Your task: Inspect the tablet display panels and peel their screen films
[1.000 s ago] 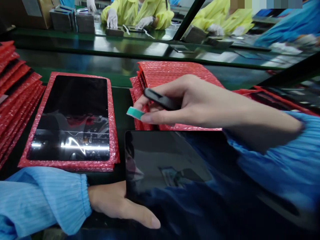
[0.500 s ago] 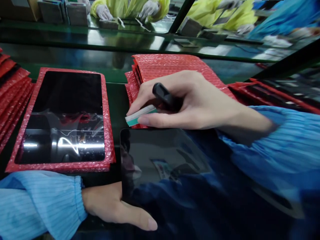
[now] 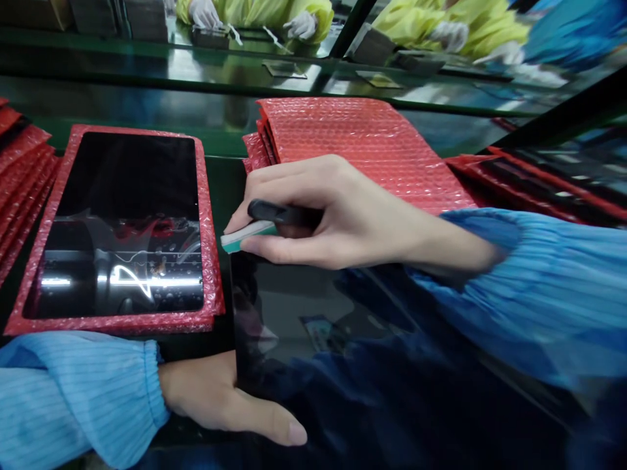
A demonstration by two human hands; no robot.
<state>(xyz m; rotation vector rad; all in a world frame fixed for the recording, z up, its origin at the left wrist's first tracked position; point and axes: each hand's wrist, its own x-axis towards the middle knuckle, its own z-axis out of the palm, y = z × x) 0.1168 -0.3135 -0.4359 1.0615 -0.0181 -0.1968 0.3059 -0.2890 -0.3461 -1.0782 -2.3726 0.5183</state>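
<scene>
A dark glossy tablet (image 3: 343, 339) lies in front of me. My left hand (image 3: 230, 401) grips its near left corner, with the thumb lying over the screen's edge. My right hand (image 3: 323, 215) hovers at the tablet's far left corner, closed on a black-handled tool (image 3: 279, 213) and a small white and teal tab (image 3: 242, 236) pinched between thumb and forefinger. The tab's tip sits just beyond the screen's top left corner.
Another black tablet (image 3: 127, 215) rests on a red bubble-wrap bag (image 3: 211, 274) to the left. A stack of red bubble bags (image 3: 353, 137) lies behind my right hand; more are at the far left (image 3: 19, 163) and right (image 3: 539, 183). People in yellow sleeves (image 3: 255, 10) work across the green belt.
My right hand has moved down and left with the tool and tab, from over the red bag stack to the tablet's far left corner. The left hand has stayed put.
</scene>
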